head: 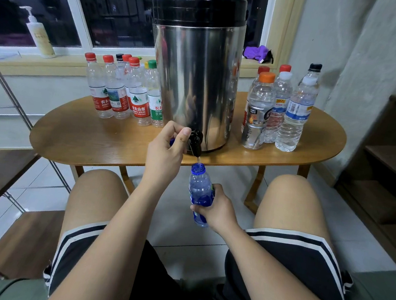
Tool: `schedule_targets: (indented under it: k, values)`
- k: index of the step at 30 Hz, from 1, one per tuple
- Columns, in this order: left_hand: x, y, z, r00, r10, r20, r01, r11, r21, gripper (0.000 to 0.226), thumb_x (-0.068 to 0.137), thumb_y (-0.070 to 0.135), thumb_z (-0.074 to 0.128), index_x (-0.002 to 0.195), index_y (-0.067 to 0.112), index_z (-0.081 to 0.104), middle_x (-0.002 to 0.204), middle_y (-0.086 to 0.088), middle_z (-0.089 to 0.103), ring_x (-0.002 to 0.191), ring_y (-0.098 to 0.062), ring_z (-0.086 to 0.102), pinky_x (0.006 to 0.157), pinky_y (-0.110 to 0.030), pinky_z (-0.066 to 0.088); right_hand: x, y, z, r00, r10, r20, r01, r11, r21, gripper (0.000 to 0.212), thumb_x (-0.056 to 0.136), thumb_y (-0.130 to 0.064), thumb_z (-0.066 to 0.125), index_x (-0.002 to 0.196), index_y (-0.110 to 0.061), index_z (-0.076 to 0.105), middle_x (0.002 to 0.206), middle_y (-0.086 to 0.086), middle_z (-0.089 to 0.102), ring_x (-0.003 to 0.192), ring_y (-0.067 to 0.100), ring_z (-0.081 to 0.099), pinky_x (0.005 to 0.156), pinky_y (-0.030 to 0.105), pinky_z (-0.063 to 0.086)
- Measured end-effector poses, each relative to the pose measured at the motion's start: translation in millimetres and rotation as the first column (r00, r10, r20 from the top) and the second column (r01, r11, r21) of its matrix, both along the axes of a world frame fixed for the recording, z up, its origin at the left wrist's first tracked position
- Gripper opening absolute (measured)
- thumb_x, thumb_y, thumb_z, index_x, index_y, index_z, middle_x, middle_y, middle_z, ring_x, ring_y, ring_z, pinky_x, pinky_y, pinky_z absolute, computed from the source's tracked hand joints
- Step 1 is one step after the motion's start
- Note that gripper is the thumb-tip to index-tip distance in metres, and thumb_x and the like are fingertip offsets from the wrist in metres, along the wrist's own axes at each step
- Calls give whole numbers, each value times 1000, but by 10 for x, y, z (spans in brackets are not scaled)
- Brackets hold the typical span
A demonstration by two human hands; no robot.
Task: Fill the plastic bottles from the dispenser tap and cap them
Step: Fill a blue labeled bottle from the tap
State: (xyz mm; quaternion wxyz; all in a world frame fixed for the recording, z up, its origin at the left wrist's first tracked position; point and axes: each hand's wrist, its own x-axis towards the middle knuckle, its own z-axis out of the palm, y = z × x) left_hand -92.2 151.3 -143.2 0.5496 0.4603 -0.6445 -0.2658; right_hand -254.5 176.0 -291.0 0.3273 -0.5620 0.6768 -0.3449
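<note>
A: Where is the blue bottle?

B: It is clamped in the right hand, whose fingers wrap its lower half. The open mouth sits just above those fingers, directly under the dispenser tap, and lower than the desk edge

A: And the left hand?

B: Its fingers are curled on the tap's lever, thumb on top. A speck of blue shows beneath them, and whether that is the cap cannot be told

A: How will the bottle handle?

B: It looks like thin plastic, probably soft and light, and it will get heavier as it fills. A hard squeeze could buckle the wall and push water out of the uncapped mouth. A low, gentle grip like this one suits it. Splashed, it may turn slippery

A: Is there room to move?

B: There is open floor below the right fingers and back toward the person. The desk edge lies just beyond the mouth, so the bottle should probably drop before it swings up. The red-capped bottles and the fuller bottles stand well beyond both sets of fingers, on either side of the steel dispenser
</note>
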Motion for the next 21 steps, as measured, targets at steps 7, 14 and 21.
schedule_targets:
  k: [7,14,21]
  values:
    - [2,-36,-26,1000,-14,-16,14,1000,-12,35,109,54,56,90,25,58,74,-4,63,69,-17,54,66,-41,46,-4,-14,-25,1000,1,-1,-1,1000,-14,69,80,-40,95,128,-30,47,118,-13,62,106,16,63,87,31,56]
    - [15,-106,-19,999,-32,-32,32,999,-5,41,107,60,56,92,22,58,74,-5,61,69,-20,53,65,-43,46,-2,-16,-23,1000,-3,4,3,1000,-13,69,80,-39,95,129,-31,47,118,-13,62,104,15,62,86,29,53]
    - [7,-174,0,1000,-18,-23,18,1000,4,41,108,59,56,92,21,58,74,-6,61,71,-21,55,66,-45,49,4,-20,-22,1000,-7,2,7,1000,-5,67,80,-40,94,127,-33,46,118,-13,63,102,15,63,82,28,53]
